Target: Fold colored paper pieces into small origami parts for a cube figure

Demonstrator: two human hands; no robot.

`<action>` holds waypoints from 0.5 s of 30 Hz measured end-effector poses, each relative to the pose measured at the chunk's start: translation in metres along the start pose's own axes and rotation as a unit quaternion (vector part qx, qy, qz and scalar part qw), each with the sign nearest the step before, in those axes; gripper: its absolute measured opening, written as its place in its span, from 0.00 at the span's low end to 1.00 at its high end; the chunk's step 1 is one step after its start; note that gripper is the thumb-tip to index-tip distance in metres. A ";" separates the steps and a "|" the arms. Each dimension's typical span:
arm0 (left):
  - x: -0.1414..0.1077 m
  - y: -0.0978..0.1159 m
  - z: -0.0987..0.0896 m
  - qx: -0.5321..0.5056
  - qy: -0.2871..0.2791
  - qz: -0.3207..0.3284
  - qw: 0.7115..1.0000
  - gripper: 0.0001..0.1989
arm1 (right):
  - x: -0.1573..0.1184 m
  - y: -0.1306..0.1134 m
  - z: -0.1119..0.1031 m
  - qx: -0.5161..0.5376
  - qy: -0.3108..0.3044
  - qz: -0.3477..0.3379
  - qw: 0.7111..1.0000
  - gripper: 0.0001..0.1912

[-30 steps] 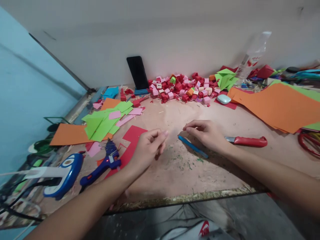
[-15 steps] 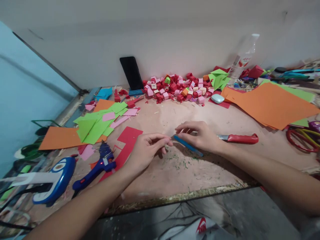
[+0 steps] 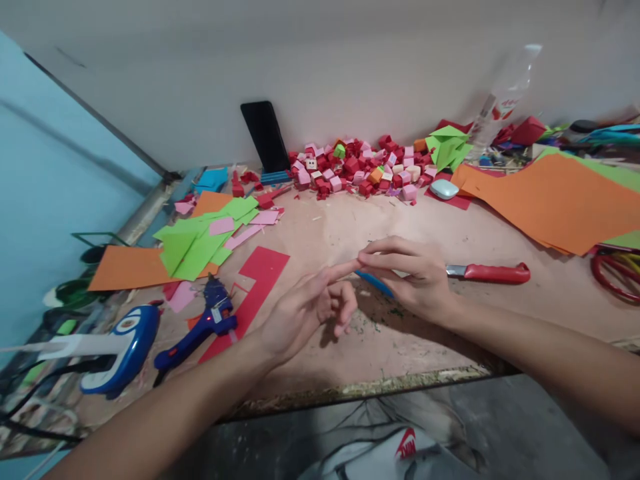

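Note:
My left hand (image 3: 310, 307) is held over the middle of the table with its index finger stretched out and the other fingers loosely curled apart. Thumb and fingertips of my right hand (image 3: 413, 273) come together at the tip of that index finger. Whether something small lies between them is hidden. Below my right hand a thin blue strip (image 3: 375, 283) lies on the table, partly covered by the hand. A knife with a red handle (image 3: 497, 273) lies just right of my right hand, its blade partly hidden.
A blue glue gun (image 3: 200, 330) and red paper (image 3: 265, 267) lie left; green sheets (image 3: 193, 243) are behind them. Small paper cubes (image 3: 355, 167) are heaped at the back beside a phone (image 3: 266, 137). Orange paper (image 3: 545, 197) and red-handled scissors (image 3: 613, 277) are right.
My left index finger has straightened, and its tip now meets my right fingertips. My right hand has shifted slightly and covers more of the blue strip. The camera view has moved a little.

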State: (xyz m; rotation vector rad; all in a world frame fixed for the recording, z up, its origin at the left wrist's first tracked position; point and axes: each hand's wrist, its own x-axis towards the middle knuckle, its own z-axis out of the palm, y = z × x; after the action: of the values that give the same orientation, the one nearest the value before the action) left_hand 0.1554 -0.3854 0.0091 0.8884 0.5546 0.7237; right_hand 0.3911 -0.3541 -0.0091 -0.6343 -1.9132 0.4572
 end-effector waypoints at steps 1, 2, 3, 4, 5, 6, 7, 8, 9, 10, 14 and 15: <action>0.000 0.000 0.000 -0.007 -0.012 -0.002 1.000 0.29 | 0.001 -0.001 0.000 0.001 0.012 0.002 1.000 0.17; 0.000 0.000 0.000 -0.012 -0.018 -0.003 1.000 0.30 | 0.001 -0.002 0.001 0.000 0.022 0.007 1.000 0.15; -0.001 0.001 0.001 -0.014 -0.021 -0.003 1.000 0.31 | 0.003 -0.004 0.001 -0.001 0.030 0.013 0.999 0.14; 0.000 0.001 0.001 -0.016 -0.023 -0.003 1.000 0.32 | 0.004 -0.006 0.001 -0.001 0.038 0.019 0.999 0.12; 0.000 0.002 0.002 -0.016 -0.022 -0.002 1.000 0.32 | 0.005 -0.008 0.002 0.000 0.041 0.026 0.999 0.10; 0.000 0.002 0.002 -0.017 -0.019 -0.001 1.000 0.32 | 0.007 -0.010 0.002 0.003 0.044 0.034 0.998 0.09; 0.000 0.002 0.003 -0.018 -0.016 -0.001 1.000 0.33 | 0.008 -0.012 0.001 0.007 0.046 0.040 0.998 0.08; 0.000 0.003 0.003 -0.017 -0.013 0.001 1.000 0.33 | 0.009 -0.013 0.001 0.011 0.048 0.047 0.998 0.07; 0.000 0.003 0.003 -0.015 -0.007 0.004 1.000 0.33 | 0.011 -0.013 0.001 0.016 0.051 0.058 0.997 0.07; 0.000 0.003 0.002 -0.011 0.002 0.009 1.000 0.32 | 0.011 -0.014 0.000 0.019 0.053 0.073 0.996 0.06; 0.001 0.006 0.000 0.020 0.087 0.065 0.994 0.27 | 0.015 -0.009 -0.002 0.055 0.078 0.190 0.977 0.03; 0.002 0.007 -0.001 0.026 0.116 0.087 0.989 0.25 | 0.016 -0.007 -0.003 0.064 0.087 0.215 0.971 0.05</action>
State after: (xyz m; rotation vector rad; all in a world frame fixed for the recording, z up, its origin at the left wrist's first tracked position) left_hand 0.1535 -0.3801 0.0143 0.9133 0.7105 0.9830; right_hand 0.3869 -0.3498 0.0074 -0.9751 -1.5638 0.7653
